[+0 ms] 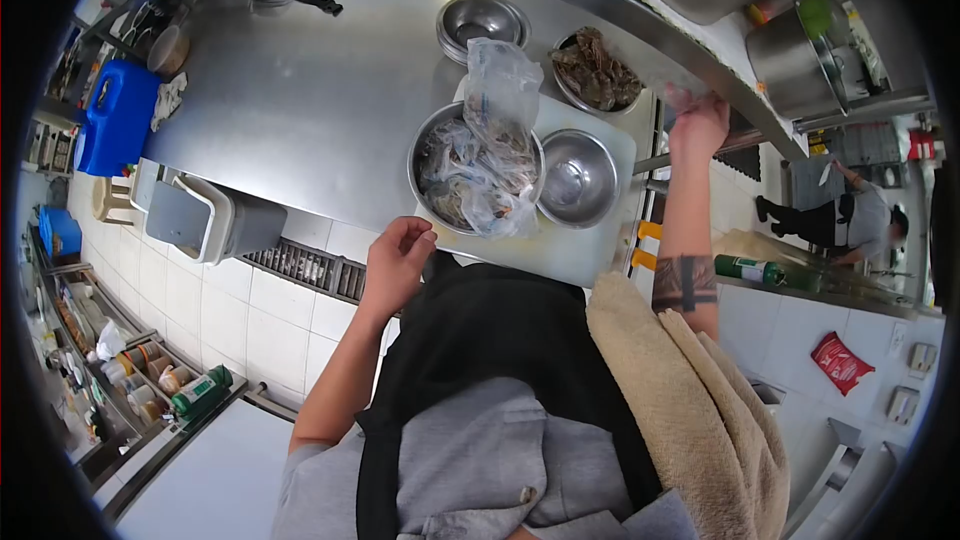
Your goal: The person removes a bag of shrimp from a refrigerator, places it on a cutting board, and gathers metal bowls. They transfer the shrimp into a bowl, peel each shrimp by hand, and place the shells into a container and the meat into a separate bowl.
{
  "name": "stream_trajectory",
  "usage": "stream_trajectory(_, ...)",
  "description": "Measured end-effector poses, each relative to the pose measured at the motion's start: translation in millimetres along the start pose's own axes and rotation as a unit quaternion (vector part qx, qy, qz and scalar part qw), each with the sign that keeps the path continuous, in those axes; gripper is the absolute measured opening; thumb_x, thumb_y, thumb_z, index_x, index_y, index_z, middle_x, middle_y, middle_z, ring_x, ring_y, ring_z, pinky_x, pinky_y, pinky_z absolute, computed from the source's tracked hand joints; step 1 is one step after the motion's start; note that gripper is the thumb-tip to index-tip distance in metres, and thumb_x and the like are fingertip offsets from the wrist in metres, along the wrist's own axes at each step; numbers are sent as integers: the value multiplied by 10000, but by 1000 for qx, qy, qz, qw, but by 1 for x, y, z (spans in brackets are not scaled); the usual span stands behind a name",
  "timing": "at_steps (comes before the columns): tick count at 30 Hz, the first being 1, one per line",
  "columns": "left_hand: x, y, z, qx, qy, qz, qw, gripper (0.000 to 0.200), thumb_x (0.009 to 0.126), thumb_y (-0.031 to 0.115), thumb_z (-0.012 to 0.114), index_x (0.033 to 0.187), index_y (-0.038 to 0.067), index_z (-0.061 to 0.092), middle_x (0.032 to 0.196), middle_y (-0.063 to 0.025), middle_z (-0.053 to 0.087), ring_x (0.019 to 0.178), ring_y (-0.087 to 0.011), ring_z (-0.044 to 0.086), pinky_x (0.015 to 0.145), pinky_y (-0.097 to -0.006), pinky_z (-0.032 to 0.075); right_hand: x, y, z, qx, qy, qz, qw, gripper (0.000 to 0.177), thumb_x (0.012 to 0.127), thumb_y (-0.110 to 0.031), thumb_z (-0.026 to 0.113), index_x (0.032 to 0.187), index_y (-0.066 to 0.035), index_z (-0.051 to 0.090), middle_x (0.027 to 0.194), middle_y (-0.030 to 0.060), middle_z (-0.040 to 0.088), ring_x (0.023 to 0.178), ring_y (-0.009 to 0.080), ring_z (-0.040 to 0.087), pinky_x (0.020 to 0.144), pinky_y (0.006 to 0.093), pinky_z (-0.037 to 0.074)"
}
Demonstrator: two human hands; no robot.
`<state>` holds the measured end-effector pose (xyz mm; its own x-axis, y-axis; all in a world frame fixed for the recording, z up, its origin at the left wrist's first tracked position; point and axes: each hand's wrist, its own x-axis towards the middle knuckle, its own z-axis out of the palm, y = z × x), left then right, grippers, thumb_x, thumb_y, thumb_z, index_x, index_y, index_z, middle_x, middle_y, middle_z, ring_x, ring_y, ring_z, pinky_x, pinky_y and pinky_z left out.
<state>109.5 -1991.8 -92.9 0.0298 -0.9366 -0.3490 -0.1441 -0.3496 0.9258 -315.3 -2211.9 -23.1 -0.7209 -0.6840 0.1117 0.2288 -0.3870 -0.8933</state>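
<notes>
My left hand point(398, 262) hovers at the near edge of a white board point(592, 245), fingers loosely curled and holding nothing. On the board stand a metal bowl point(428, 145) filled with clear plastic bags of seafood point(488, 155) and, to its right, an empty metal bowl point(578, 178). My right hand point(697, 126), on a tattooed forearm, is raised to the edge of the steel shelf point(640, 25), fingertips by something small and translucent. What the fingers grip is unclear.
The steel counter point(300, 90) carries stacked empty bowls point(483, 22) and a bowl of dark shellfish point(597, 70). Pots point(800, 60) sit on the shelf. A grey bin point(210, 220), a blue container point(115, 115), a green bottle point(750, 268) and another person point(850, 222) are nearby.
</notes>
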Motion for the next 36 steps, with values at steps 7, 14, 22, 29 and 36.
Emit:
stream_trajectory(7, 30, 10, 5, 97, 106, 170, 975, 238, 965, 103, 692, 1156, -25, 629, 918, -75, 691, 813, -147, 661, 765, -307, 541, -96, -13, -70, 78, -132, 169, 974, 232, 1039, 14, 514, 1269, 45, 523, 1258, 151, 603, 1092, 271, 629, 1112, 536, 514)
stream_trajectory(14, 78, 39, 6, 253, 119, 252, 926, 538, 862, 85, 749, 1354, 16, 543, 1306, -165, 557, 1087, -294, 595, 946, -419, 497, -142, -97, -163, 212, 2, 199, 957, 287, 1043, -19, 536, 1318, 52, 502, 1365, 188, 567, 1268, 360, 581, 1136, 535, 496)
stream_trajectory(22, 103, 136, 99, 480, -50, 409, 774, 365, 914, 194, 723, 1226, 6, 701, 1378, -193, 621, 1366, -411, 482, 1172, -519, 360, -51, -128, -340, 246, 228, -8, 942, 333, 1056, -64, 540, 1360, 31, 444, 1363, 197, 511, 1279, 368, 559, 1149, 568, 483)
stream_trajectory(29, 87, 145, 122, 571, -49, 265, 775, 244, 989, 240, 642, 989, 20, 747, 1053, -167, 720, 1096, -360, 633, 1147, -515, 378, 110, -27, -347, 145, 194, -21, 970, 174, 1051, -72, 558, 1217, -46, 515, 1221, 103, 564, 1172, 287, 598, 979, 531, 562)
stream_trajectory(36, 50, 25, 84, 485, 297, 161, 806, 504, 1020, 262, 632, 1437, 24, 477, 1388, -205, 561, 1165, -349, 608, 1049, -461, 477, 288, 170, -335, -112, 97, -133, 980, 240, 1054, -124, 557, 1285, -61, 577, 1222, 91, 654, 1117, 231, 642, 953, 355, 530)
